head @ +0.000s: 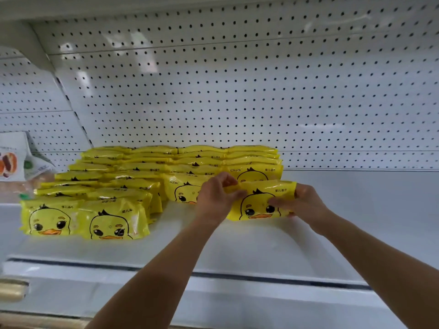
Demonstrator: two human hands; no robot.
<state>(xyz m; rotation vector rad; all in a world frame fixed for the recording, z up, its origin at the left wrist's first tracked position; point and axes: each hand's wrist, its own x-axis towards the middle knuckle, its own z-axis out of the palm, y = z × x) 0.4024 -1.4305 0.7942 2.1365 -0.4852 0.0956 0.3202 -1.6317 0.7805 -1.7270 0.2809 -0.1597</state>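
Note:
A yellow pack with a cartoon duck face stands upright on the white shelf, at the front of the rightmost row. My left hand grips its left end, fingers curled over the top edge. My right hand holds its right end, thumb lying across the front. Behind and to the left stand several rows of the same yellow duck packs, upright one behind another, reaching back to the pegboard wall.
The white pegboard back wall rises behind the shelf. At the far left a white food bag with a printed picture sits on the neighbouring section. Bare shelf surface lies right of the packs. The shelf's front rail runs below my arms.

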